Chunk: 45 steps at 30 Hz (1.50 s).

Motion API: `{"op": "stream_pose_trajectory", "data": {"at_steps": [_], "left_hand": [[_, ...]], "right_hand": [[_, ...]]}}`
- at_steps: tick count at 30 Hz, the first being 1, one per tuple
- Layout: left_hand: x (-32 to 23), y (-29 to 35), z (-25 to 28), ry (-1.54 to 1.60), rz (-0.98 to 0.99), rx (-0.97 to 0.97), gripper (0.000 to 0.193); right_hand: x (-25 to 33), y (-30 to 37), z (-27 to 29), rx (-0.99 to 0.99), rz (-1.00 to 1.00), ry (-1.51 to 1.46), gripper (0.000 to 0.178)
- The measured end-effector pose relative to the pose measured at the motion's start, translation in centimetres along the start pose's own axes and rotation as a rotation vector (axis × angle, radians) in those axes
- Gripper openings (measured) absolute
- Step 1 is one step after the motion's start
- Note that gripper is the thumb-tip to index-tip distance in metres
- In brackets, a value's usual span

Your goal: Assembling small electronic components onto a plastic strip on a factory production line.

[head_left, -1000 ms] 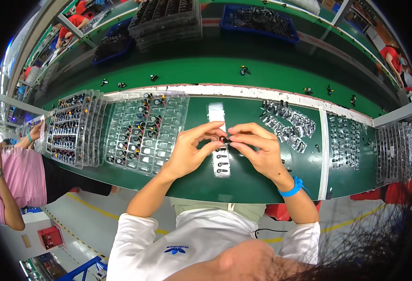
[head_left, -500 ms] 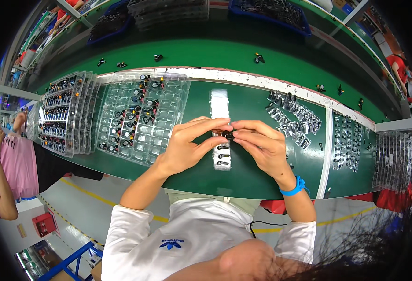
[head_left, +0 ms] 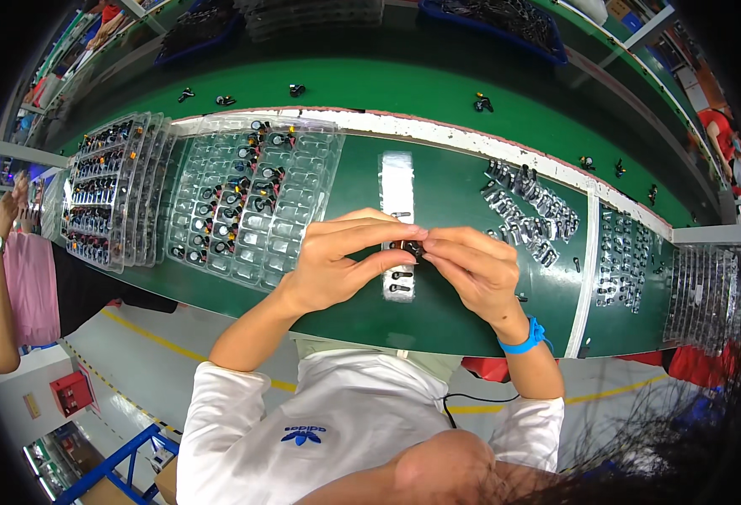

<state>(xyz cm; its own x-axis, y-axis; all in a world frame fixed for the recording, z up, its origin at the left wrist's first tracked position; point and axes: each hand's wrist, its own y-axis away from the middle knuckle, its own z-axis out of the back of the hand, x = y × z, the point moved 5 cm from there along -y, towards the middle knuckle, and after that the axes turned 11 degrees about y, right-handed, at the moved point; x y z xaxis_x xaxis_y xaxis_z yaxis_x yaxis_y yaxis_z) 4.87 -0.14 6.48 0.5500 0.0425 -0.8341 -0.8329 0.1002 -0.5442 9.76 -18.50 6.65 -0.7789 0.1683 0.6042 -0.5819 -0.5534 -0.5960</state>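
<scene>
Over the middle of the bench, my left hand and my right hand meet at their fingertips. Between them is a small black part with a brownish piece beside it. Thumb and fingers of each hand pinch it, and they hide most of its shape. Below lies a white strip carrying several small black stem-shaped pieces at its near end. My hands cover the strip's middle.
To the left lie a clear compartment tray with small black wired parts and a stack of filled trays. Rows of black pieces lie right. Beyond the white ledge, a green surface carries scattered parts. A person in pink sits far left.
My right fingertips have closed in over the black part, toward the left ones. The parts on the far green surface sit slightly farther right. The whole view has shifted a little.
</scene>
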Motion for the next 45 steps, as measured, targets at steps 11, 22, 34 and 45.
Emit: {"op": "stream_pose_trajectory", "data": {"at_steps": [11, 22, 34, 45], "left_hand": [[0.5, 0.2, -0.4, 0.013, 0.176, 0.024, 0.035], [0.7, 0.3, -0.2, 0.077, 0.178, -0.016, 0.027], [0.6, 0.6, -0.3, 0.054, 0.14, 0.002, 0.026], [0.8, 0.5, -0.9, 0.05, 0.112, 0.007, 0.022]], "right_hand": [[0.6, 0.3, 0.3, -0.062, 0.114, 0.121, 0.027], [0.8, 0.1, 0.1, -0.035, 0.139, 0.157, 0.027], [0.1, 0.5, -0.2, 0.023, -0.121, -0.044, 0.02], [1.0, 0.3, -0.3, -0.025, -0.002, 0.123, 0.015]]}}
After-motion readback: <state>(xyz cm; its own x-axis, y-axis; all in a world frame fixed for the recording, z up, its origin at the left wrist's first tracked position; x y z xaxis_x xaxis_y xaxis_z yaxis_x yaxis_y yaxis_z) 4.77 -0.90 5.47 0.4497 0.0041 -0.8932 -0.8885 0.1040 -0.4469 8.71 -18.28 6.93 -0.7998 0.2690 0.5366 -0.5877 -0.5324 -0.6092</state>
